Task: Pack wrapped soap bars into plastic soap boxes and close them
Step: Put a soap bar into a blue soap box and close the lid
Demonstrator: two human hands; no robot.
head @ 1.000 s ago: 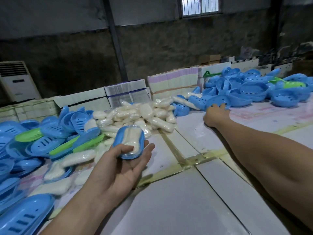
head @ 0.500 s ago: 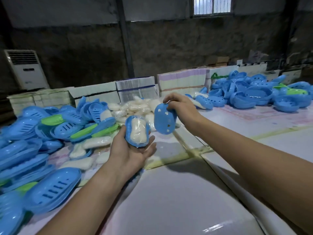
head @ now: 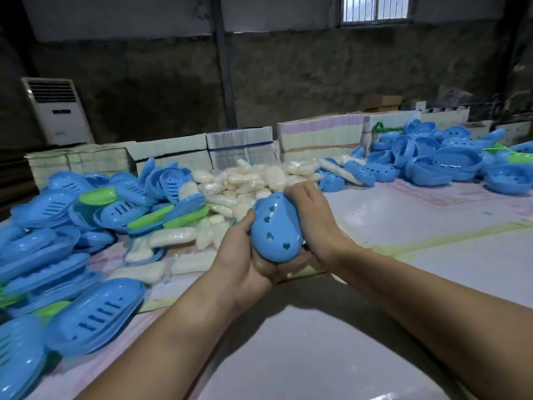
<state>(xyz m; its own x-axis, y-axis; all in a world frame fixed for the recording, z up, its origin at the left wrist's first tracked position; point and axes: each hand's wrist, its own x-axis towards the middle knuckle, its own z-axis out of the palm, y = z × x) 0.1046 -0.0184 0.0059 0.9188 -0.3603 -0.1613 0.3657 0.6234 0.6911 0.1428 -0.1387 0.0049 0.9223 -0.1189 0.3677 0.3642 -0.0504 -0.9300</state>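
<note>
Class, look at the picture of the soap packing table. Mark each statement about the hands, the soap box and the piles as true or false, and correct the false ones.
1. Both hands hold one blue soap box. True: the left hand cups it from below and the right hand grips its top.
2. The box's lid has heart-shaped holes. True.
3. The wrapped soaps are piled at the right end of the table. False: they lie in the middle, behind the hands.
4. Every loose box part is blue. False: a few green parts lie in the left pile.
5. The air conditioner stands at the right. False: it stands at the left.
</note>
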